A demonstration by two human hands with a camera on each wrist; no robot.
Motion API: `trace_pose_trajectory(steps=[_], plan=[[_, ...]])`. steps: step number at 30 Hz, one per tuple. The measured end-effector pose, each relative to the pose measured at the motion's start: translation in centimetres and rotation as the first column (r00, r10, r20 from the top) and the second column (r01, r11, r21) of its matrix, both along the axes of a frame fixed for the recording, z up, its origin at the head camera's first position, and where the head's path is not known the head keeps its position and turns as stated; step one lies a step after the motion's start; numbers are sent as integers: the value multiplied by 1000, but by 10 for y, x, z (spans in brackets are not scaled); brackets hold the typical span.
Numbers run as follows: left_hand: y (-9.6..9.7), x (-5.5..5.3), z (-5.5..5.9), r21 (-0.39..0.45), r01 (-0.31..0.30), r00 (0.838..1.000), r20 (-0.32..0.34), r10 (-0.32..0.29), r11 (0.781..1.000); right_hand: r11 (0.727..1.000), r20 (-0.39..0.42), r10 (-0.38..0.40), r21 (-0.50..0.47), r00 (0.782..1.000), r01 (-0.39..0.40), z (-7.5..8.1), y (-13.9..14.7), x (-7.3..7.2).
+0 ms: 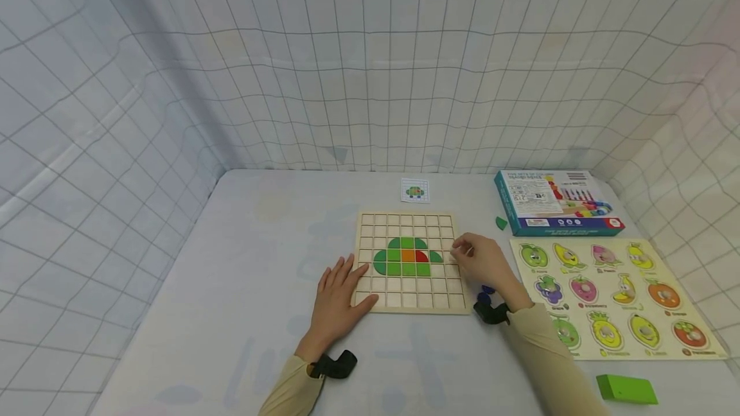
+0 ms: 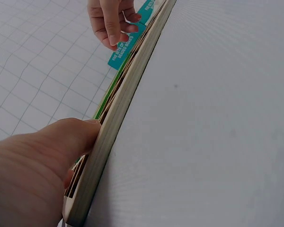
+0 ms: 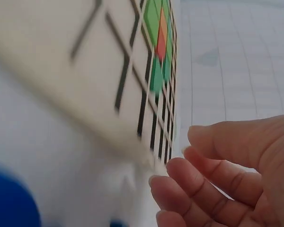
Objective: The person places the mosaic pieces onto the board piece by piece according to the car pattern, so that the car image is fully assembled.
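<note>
A wooden grid board [image 1: 410, 302] lies in front of me in the head view. Green pieces [image 1: 401, 269] form a domed shape on it, around an orange square [image 1: 408, 255] and a red rounded piece [image 1: 421, 256]. My left hand [image 1: 336, 300] rests at the board's left edge, fingers spread and thumb over the lower corner. At the right edge hovers my right hand [image 1: 484, 263], its fingers loosely bent. In the right wrist view the fingertips [image 3: 180, 172] hold nothing. Beside that wrist lie dark blue pieces [image 1: 484, 298], partly hidden.
A small pattern card [image 1: 415, 190] lies behind the board. To the right are a loose green piece [image 1: 501, 223], a printed box [image 1: 563, 226], a fruit puzzle board [image 1: 584, 348] and a bright green block [image 1: 627, 390]. Grid-patterned cloth walls [image 1: 370, 82] enclose the table.
</note>
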State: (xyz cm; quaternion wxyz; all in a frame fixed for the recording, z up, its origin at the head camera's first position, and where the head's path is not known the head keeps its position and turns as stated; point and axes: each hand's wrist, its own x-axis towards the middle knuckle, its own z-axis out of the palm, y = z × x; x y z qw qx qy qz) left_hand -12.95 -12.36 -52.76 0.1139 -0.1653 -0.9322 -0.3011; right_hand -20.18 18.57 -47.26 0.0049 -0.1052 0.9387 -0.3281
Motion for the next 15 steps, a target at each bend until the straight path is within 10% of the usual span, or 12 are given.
trace_pose_trajectory(steps=[15], plan=[[-1,0,0,-1,5,1000,-10,-5,1000,986,247,-169,48,954,163,12,53,-33]])
